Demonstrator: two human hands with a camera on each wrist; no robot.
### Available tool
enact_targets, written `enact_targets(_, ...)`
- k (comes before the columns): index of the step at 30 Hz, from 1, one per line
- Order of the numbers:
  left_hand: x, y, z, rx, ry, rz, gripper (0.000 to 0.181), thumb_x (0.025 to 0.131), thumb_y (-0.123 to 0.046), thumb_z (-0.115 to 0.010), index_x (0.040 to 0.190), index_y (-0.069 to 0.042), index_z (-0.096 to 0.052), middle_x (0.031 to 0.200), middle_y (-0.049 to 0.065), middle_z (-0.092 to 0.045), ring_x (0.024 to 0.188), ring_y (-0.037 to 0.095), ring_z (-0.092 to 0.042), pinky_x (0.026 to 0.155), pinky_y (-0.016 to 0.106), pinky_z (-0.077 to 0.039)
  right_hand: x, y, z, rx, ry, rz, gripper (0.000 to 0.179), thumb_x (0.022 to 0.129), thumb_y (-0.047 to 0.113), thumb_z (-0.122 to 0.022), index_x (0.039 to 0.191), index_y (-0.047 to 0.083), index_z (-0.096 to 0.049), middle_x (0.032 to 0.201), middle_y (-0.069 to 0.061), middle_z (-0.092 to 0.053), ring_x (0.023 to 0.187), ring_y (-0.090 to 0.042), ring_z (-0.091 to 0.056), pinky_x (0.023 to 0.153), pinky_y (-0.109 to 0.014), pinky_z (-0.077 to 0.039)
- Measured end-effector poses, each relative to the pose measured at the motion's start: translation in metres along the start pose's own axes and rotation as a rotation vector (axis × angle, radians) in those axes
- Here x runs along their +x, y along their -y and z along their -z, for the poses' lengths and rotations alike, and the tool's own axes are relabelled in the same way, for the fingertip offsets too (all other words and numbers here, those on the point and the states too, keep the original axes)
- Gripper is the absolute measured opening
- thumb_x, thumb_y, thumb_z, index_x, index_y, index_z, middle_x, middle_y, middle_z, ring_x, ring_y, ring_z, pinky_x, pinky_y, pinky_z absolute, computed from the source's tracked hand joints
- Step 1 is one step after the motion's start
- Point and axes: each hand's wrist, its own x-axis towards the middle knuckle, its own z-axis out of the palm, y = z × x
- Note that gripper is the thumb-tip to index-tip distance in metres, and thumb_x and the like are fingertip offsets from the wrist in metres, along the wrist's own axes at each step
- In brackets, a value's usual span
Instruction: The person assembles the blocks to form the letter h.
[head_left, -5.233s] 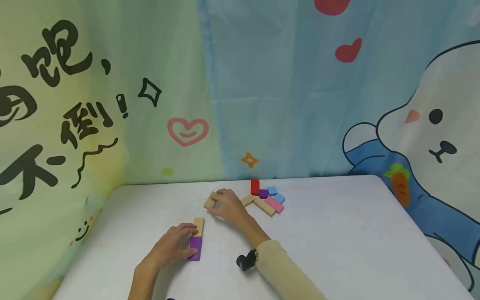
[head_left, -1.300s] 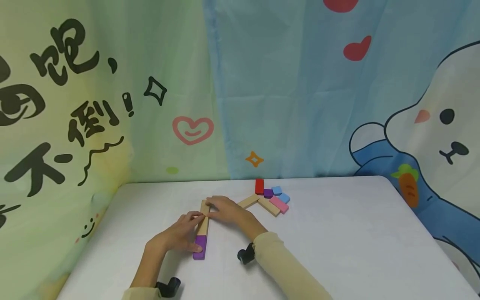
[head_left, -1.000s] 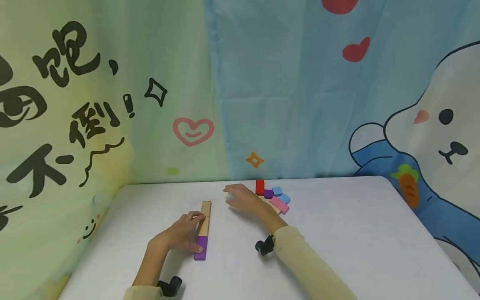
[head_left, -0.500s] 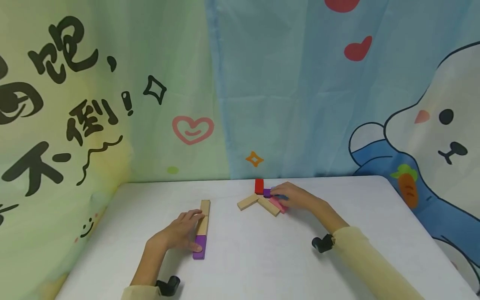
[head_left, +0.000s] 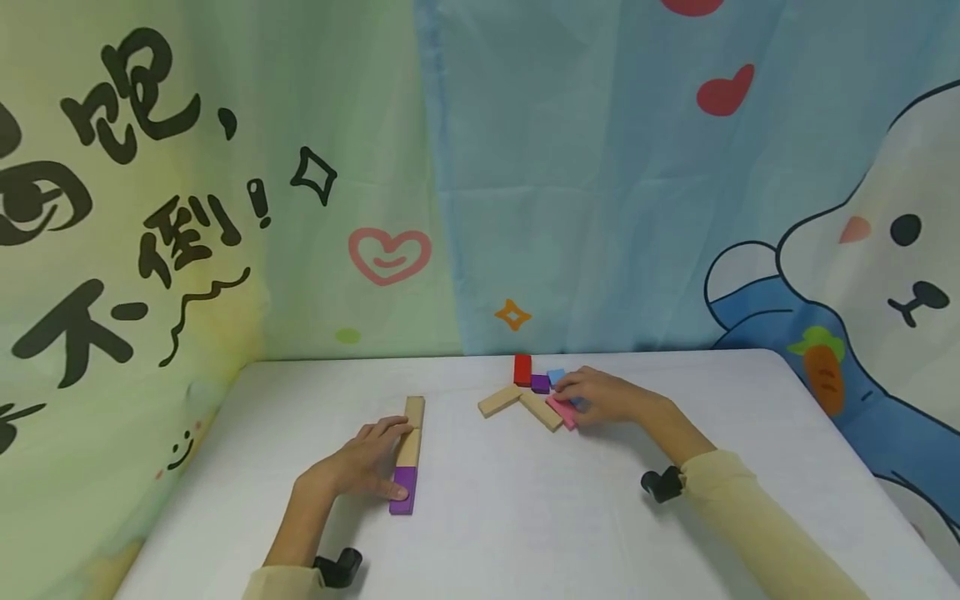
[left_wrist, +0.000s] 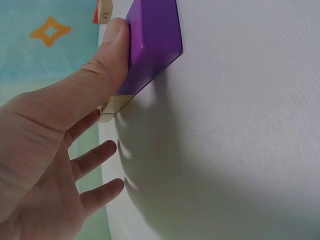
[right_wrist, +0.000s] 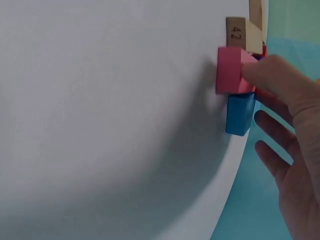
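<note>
In the head view, a purple block and two plain wooden blocks lie end to end in a straight row. My left hand rests along that row, its thumb on the purple block and an index fingertip by the wooden ones; the other fingers stay spread, as the left wrist view shows. Over at the loose blocks, my right hand pinches a pink block, thumb on its near side and index finger partly hidden behind it. A blue block sits right beside the pink one.
Near the table's back edge lie a red block, a small purple block, another blue block and two plain wooden blocks. A printed curtain hangs behind the white table.
A second wooden block has joined the row's far end, placed by my right hand. That hand then left it and moved right to the pink block. My left hand stays by the row.
</note>
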Motion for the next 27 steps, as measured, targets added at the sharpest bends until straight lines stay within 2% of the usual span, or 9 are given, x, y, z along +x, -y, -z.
enact_targets(9,0.001,0.003,-0.003,-0.015,0.011,0.028,0.099,0.063,-0.053,-0.076,0.144,-0.021,-0.028,0.15,0.001,-0.024,0.138,0.026,-0.024,0.106,0.055,-0.032,-0.01,0.001,-0.002,0.065,0.067,-0.118,0.05,0.08,0.027,-0.068,0.128,0.017,-0.055,0.132,-0.002,-0.052,0.124,-0.025,-0.043,0.098,-0.045,-0.045)
enact_targets(14,0.001,0.002,-0.003,-0.032,0.009,0.025,0.099,0.064,-0.051,-0.076,0.144,-0.021,-0.028,0.15,0.001,-0.023,0.139,0.027,-0.023,0.106,0.056,-0.032,-0.011,0.001,-0.001,0.066,0.054,-0.14,0.051,0.08,0.026,-0.069,0.128,0.018,-0.054,0.131,-0.003,-0.053,0.123,-0.025,-0.044,0.097,-0.045,-0.046)
enact_targets(21,0.0,0.002,-0.003,-0.041,0.003,-0.005,0.097,0.065,-0.051,-0.076,0.143,-0.018,-0.028,0.149,0.003,-0.024,0.137,0.03,-0.025,0.105,0.057,-0.031,-0.012,-0.003,-0.003,0.094,-0.01,-0.113,0.05,0.079,0.025,-0.069,0.126,0.017,-0.055,0.13,-0.005,-0.052,0.122,-0.026,-0.045,0.098,-0.047,-0.044)
enact_targets(27,-0.001,0.0,-0.001,-0.036,0.007,-0.009,0.098,0.065,-0.051,-0.075,0.143,-0.018,-0.028,0.149,0.003,-0.024,0.137,0.029,-0.024,0.106,0.056,-0.031,-0.011,-0.006,-0.003,0.137,-0.139,-0.082,0.047,0.08,0.03,-0.069,0.123,0.014,-0.056,0.126,-0.003,-0.053,0.119,-0.022,-0.047,0.099,-0.044,-0.045)
